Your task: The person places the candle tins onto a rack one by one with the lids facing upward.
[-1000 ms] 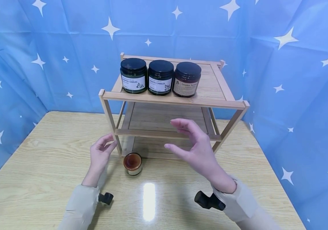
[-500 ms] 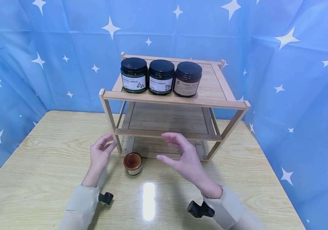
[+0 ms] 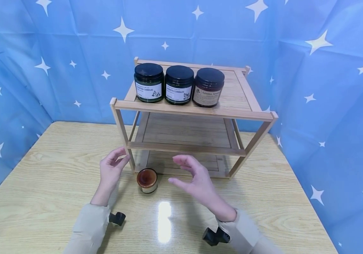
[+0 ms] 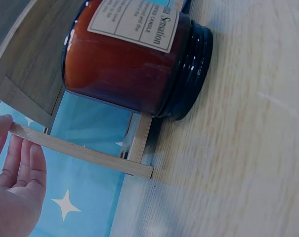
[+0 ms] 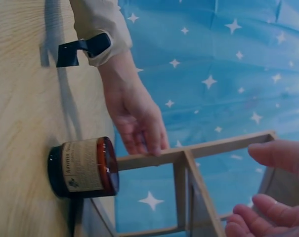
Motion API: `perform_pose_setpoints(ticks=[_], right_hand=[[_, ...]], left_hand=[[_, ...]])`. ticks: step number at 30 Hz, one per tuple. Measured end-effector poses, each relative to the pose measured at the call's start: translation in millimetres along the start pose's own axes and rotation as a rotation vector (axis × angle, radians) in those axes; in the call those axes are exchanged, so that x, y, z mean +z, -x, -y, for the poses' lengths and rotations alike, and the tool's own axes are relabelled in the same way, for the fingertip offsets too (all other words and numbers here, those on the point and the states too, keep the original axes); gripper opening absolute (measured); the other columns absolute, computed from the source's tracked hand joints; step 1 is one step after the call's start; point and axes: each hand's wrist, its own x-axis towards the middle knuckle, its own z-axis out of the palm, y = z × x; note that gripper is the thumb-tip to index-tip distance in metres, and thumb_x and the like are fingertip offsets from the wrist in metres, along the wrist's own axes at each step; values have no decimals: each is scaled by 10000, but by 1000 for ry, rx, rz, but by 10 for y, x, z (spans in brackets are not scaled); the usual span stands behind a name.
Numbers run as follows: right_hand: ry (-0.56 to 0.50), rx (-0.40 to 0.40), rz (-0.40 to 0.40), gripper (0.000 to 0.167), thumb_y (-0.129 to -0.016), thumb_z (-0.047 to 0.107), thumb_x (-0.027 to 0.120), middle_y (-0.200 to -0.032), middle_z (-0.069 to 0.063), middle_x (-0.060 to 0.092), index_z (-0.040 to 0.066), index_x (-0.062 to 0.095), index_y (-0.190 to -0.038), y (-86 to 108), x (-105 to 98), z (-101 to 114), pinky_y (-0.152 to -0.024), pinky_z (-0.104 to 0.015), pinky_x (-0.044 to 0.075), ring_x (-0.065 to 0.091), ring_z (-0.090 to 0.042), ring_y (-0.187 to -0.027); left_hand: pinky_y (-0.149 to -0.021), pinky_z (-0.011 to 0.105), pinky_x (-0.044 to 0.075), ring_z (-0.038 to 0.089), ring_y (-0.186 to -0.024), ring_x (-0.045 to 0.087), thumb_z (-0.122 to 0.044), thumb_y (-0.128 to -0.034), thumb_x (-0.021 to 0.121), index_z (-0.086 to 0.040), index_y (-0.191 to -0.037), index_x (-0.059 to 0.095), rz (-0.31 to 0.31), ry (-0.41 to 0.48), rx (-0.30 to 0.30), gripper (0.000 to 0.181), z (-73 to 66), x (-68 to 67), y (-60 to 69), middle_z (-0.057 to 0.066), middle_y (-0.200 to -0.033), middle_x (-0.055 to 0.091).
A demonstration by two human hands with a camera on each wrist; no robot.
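My left hand (image 3: 111,171) pinches the front left post of a wooden tiered rack (image 3: 188,148); the left wrist view shows thumb and fingers about this post (image 4: 80,151). Beside that post, an amber candle jar (image 3: 147,180) stands upside down on the table, its black lid underneath. My right hand (image 3: 197,180) hovers to the right of the jar, thumb and fingers spread apart, with nothing between them. Three dark-lidded candle jars line the top shelf: two green ones (image 3: 148,83) (image 3: 179,85) with white labels and a brown one (image 3: 208,88).
The light wood table (image 3: 57,211) carries the rack near its back edge. A blue curtain (image 3: 83,70) with white stars hangs behind and at the sides. Black wrist mounts (image 3: 117,218) stick out from both sleeves.
My right hand has come down and leftward from in front of the middle shelf toward the amber candle jar, fingers still apart. The left hand and the jars have stayed put.
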Motion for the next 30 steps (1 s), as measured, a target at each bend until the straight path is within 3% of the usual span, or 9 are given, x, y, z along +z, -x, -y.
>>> perform_pose_setpoints(ticks=[4, 13, 30], right_hand=[[17, 35, 6, 477, -728, 3, 771, -1153, -77, 606, 23, 568, -1159, 14, 58, -46, -940, -363, 490, 556, -221, -1075], [54, 50, 50, 481, -734, 30, 776, -1138, -95, 614, 21, 564, -1165, 30, 217, -191, -936, -388, 495, 569, -254, -1067], [27, 161, 135, 596, -728, 45, 770, -1177, -224, 560, -68, 482, -1238, -9, 472, -483, -965, -473, 459, 523, -379, -1105]], left_hand=[[-747, 164, 541, 42, -845, 627, 239, -760, 584, -92, -962, 698, -1, 2, 0, 404, 1, -5, 2, -82, -876, 677], [-752, 166, 541, 44, -849, 627, 223, -769, 596, 11, -989, 677, 1, -14, -4, 316, 6, -12, 1, -82, -879, 677], [-759, 178, 547, 50, -838, 631, 237, -760, 586, -134, -953, 698, -3, 18, -7, 433, 17, -5, -6, -66, -870, 678]])
